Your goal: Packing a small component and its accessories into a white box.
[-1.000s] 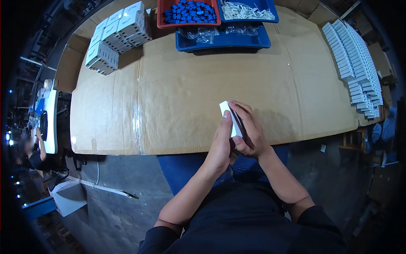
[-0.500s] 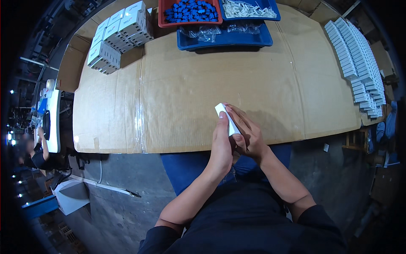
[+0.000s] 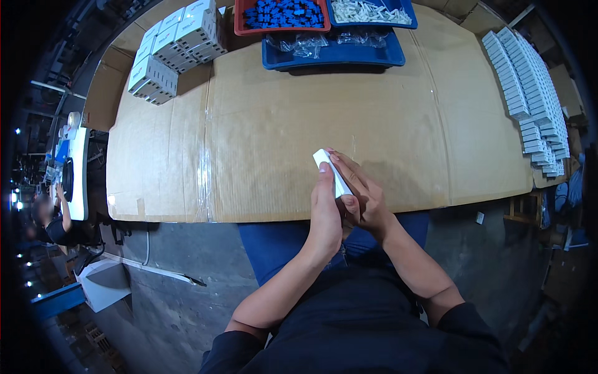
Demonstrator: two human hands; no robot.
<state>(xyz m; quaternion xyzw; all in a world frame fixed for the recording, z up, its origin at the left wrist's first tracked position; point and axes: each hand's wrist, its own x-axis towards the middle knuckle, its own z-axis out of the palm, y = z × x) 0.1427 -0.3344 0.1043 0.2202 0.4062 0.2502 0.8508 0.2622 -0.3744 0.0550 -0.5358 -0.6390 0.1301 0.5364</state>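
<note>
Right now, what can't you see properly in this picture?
- Head view: most of the small white box is covered by the left hand and right hand.
- Head view: the red bin is cut off by the top edge.
- Head view: the blue pieces are too small to identify.

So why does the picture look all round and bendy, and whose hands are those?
The camera sits on a person's head and looks down, and its wide lens bends straight edges. The two hands are that person's own. The left hand and the right hand together hold a small white box over a cardboard-covered table. At the far edge stand a red tray of blue parts and blue trays. Stacks of white boxes lie far left, rows of more white boxes on the right.
</note>
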